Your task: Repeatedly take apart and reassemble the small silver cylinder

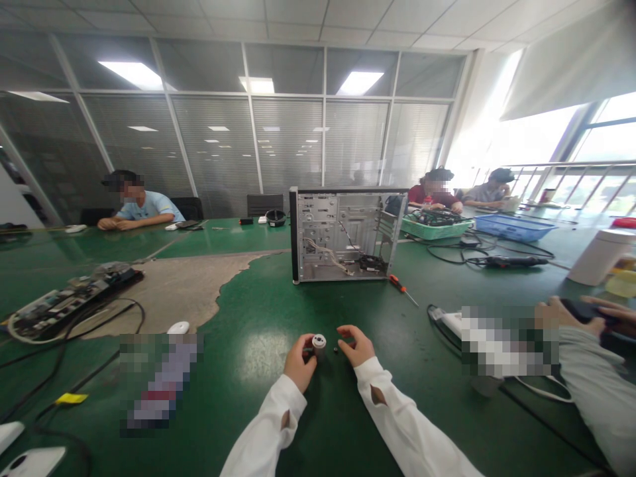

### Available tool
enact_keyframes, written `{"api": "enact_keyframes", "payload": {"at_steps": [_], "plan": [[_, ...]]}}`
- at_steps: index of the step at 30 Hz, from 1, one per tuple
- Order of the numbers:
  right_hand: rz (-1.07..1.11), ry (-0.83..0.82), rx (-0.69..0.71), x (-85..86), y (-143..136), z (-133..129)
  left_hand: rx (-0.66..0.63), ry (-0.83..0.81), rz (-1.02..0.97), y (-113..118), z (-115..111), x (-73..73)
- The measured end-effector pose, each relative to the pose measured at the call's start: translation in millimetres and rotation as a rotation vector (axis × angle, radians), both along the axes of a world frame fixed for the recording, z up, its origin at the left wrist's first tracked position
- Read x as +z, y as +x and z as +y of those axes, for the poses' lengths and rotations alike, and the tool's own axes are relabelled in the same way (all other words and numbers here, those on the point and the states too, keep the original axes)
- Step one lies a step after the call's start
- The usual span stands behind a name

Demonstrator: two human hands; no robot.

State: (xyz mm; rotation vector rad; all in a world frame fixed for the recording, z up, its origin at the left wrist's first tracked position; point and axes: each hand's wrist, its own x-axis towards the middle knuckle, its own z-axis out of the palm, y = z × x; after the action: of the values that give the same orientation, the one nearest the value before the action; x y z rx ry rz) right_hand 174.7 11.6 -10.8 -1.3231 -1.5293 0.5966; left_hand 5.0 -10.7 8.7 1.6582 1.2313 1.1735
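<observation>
My left hand (pixel 299 363) is closed round a small white-topped cylindrical object (pixel 318 341) with dark spots on its top; its exact kind does not show. Beside it, my right hand (pixel 356 346) is held just above the green table (pixel 268 305), its fingers curved and apart with nothing visible in them. Between the two hands lies a tiny dark piece (pixel 336 350), near the right fingertips but too small to name. Farther back stands an open computer case (pixel 345 232), with loose cables and a black fan (pixel 372 263) inside.
An orange-handled screwdriver (pixel 397 285) lies right of the case. Green (pixel 437 230) and blue (pixel 514 227) baskets stand behind it. A power strip (pixel 74 305) with cables is at left. At right, another person's hands (pixel 571 313) hold a dark object. Other people sit across the table.
</observation>
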Motion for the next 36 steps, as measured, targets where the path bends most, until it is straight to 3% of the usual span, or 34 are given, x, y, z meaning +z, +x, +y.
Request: {"api": "enact_keyframes", "payload": {"at_steps": [14, 21, 28, 32, 36], "plan": [[-0.099, 0.108, 0.009, 8.2, -2.2, -7.6, 0.002, -0.005, -0.019, -0.3, 0.1, 1.5], [-0.237, 0.239, 0.225, 27.2, -18.6, -35.2, -0.035, -0.031, -0.075, -0.1, 2.0, 0.0], [-0.328, 0.171, 0.295, 28.7, -24.3, -48.2, -0.118, -0.127, -0.160, -1.0, -0.3, 3.4], [-0.385, 0.151, 0.272, 33.2, -13.9, -62.1, -0.136, -0.127, -0.137, 0.6, 0.1, 0.1], [-0.429, 0.153, 0.133, 24.5, 12.2, -83.4, -0.126, -0.116, -0.115, 1.7, 2.3, -4.2]]}}
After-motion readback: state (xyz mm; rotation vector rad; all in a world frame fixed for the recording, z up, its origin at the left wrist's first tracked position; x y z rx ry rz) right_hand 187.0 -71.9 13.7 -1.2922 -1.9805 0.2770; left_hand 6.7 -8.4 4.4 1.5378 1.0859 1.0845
